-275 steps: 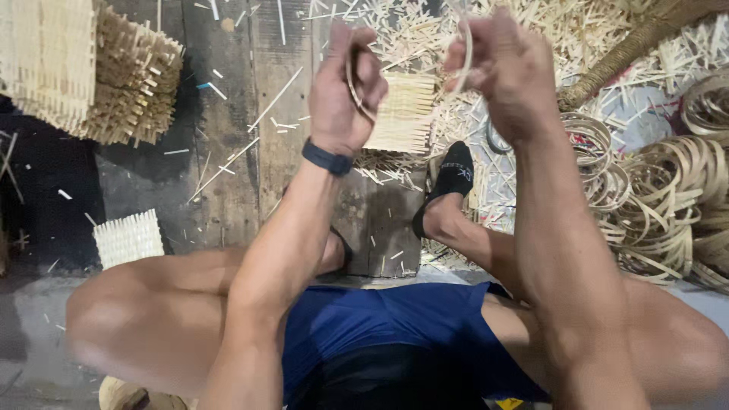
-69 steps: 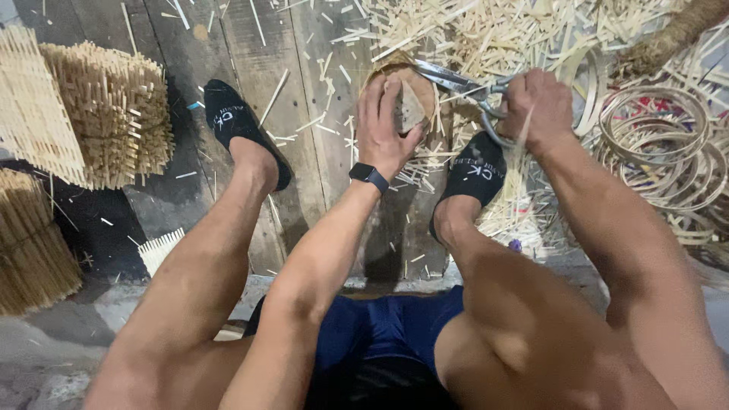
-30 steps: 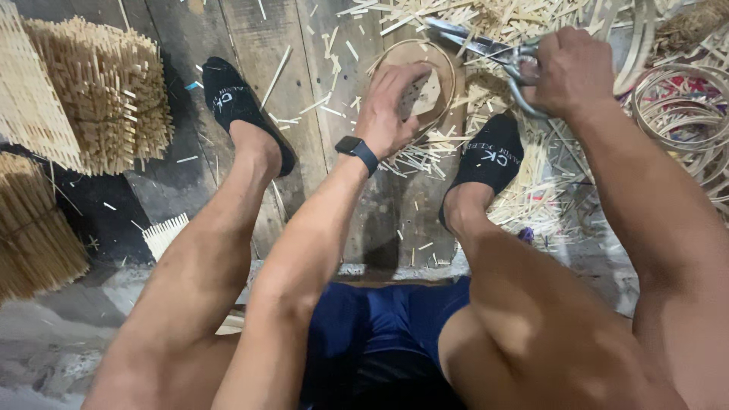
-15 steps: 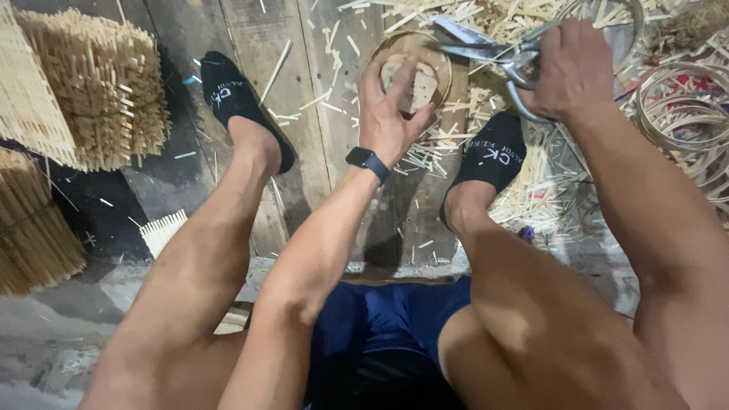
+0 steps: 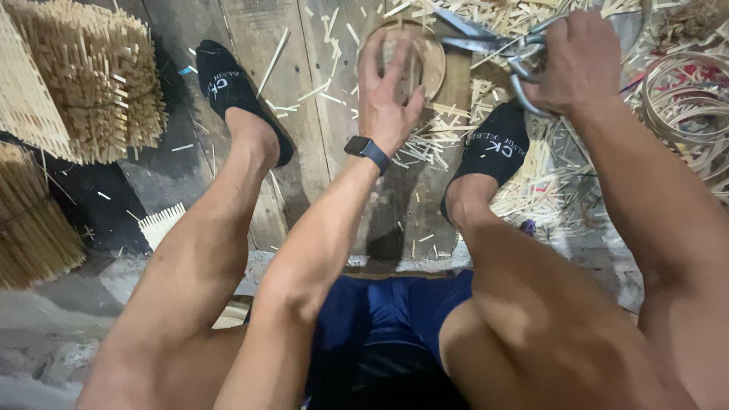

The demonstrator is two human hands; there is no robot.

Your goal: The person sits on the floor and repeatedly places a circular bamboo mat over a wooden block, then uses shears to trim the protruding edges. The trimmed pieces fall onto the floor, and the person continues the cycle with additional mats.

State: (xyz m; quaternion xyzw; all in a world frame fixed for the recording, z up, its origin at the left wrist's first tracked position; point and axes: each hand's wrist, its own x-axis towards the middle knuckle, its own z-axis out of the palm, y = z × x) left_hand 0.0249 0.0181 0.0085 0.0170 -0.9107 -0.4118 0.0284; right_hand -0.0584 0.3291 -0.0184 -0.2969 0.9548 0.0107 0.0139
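My left hand [image 5: 389, 95] holds a small round woven bamboo piece [image 5: 430, 61] with a hoop rim, fingers spread across its back. A dark watch sits on that wrist. To the right, my right hand [image 5: 577, 61] grips the handles of large metal shears [image 5: 486, 42], whose blades point left and touch the round piece's upper right edge. Both hands are raised above my legs and my feet in black socks [image 5: 235, 91].
Bamboo splinters and offcuts [image 5: 524, 190] litter the wooden planks [image 5: 250, 38] around my right foot. Stacks of woven bamboo mats [image 5: 83, 83] stand at the left. Coiled bamboo hoops [image 5: 687, 99] lie at the right edge.
Since a second ago my left hand turned the round piece and spread over its back. The shears came in toward its upper right edge. My legs have stayed put.
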